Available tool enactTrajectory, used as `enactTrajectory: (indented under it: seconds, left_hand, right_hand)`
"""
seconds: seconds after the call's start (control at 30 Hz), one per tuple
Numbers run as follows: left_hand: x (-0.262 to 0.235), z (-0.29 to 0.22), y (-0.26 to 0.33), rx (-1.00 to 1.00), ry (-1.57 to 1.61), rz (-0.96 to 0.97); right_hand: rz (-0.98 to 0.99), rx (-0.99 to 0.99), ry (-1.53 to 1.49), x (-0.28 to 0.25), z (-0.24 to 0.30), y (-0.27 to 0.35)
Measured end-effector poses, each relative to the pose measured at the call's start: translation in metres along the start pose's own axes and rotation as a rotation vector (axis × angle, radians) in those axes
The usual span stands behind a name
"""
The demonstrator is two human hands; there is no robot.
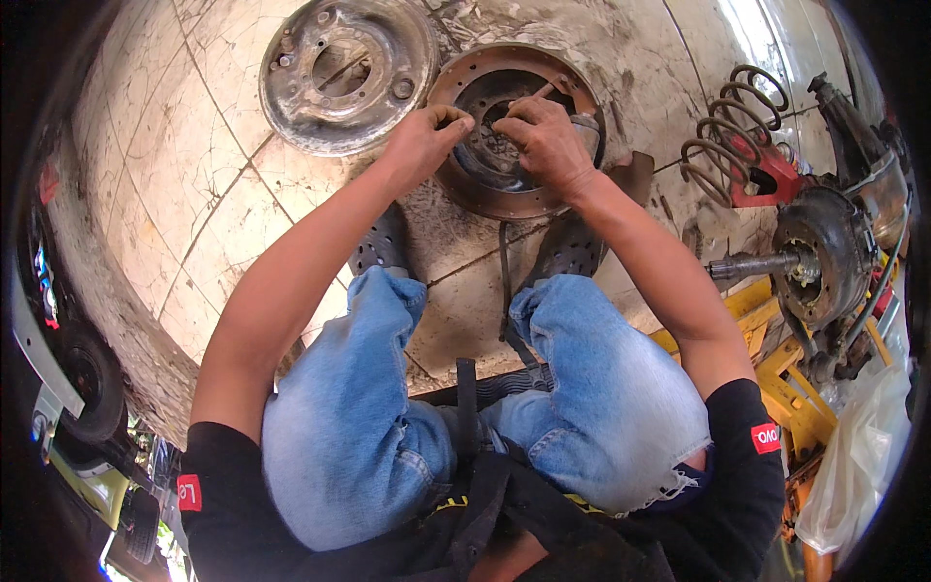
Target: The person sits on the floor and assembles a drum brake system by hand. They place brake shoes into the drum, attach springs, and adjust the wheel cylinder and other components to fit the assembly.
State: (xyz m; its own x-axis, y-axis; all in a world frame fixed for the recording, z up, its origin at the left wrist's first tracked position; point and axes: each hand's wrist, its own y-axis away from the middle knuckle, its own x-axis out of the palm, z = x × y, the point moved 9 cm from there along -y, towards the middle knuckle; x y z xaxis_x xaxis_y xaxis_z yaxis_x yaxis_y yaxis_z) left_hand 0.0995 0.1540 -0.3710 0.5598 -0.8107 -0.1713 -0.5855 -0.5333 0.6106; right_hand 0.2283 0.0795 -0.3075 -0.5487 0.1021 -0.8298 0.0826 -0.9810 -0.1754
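Observation:
In front of my feet lies a rusty brake shoe ring [499,202] with rows of holes along its brown rim and a dark, dirty middle. My left hand [427,142] is over its left side, thumb and fingers pinched together; whatever is between them is too small to make out. Above the ring's right part, my right hand [549,145] has its fingers curled and pressed together, and their contents are hidden. A short brown rod-like end [545,89] shows just beyond its knuckles. To the left, a worn round metal plate [291,112] with a large central hole rests on the floor.
Dirty tiles [223,194] cover the floor. On the right are a rusty coil spring [722,136], a red stand [768,179] and an axle hub assembly [824,257] by a yellow metal frame [786,383]. A clear plastic bag [858,475] hangs lower right.

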Motion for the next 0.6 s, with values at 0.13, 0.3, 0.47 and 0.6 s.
enactTrajectory:
  seconds: [0.13, 0.3, 0.47, 0.6]
  left_hand:
    - [0.009, 0.001, -0.011, -0.076, 0.108, 0.06]
    - [0.024, 0.001, -0.019, -0.11, 0.05, 0.149]
    - [0.034, -0.001, -0.023, -0.083, 0.006, 0.149]
    - [0.013, 0.004, -0.033, 0.029, -0.097, 0.041]
  right_hand:
    - [-0.037, 0.098, -0.093, -0.001, -0.011, 0.0]
    - [-0.111, 0.112, -0.14, -0.008, -0.009, -0.001]
    - [-0.062, 0.108, -0.106, -0.005, -0.013, 0.001]
    - [-0.108, 0.042, -0.022, -0.029, -0.022, -0.009]
